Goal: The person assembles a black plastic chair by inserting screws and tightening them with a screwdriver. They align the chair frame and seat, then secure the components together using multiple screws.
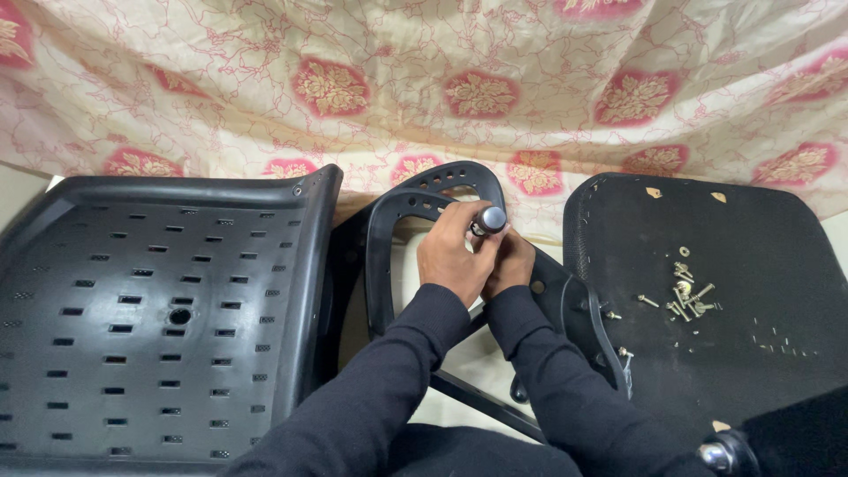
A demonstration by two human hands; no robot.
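We hold the screwdriver (pixel 488 220) upright over the black armrest frame (pixel 397 212), which lies between the perforated plastic seat shell (pixel 159 300) and the padded seat cushion (pixel 724 265). Our left hand (pixel 455 256) has its fingers clamped around the handle; the right hand (pixel 511 263) sits just beside it, fingers curled shut low on the tool. We keep the shaft square to the frame and press down steadily. Spare screws (pixel 687 296) lie on the cushion, near the right hand.

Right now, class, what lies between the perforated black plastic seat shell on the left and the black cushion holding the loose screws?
In the head view, a black curved armrest frame lies there, with both hands gripping a screwdriver on it.
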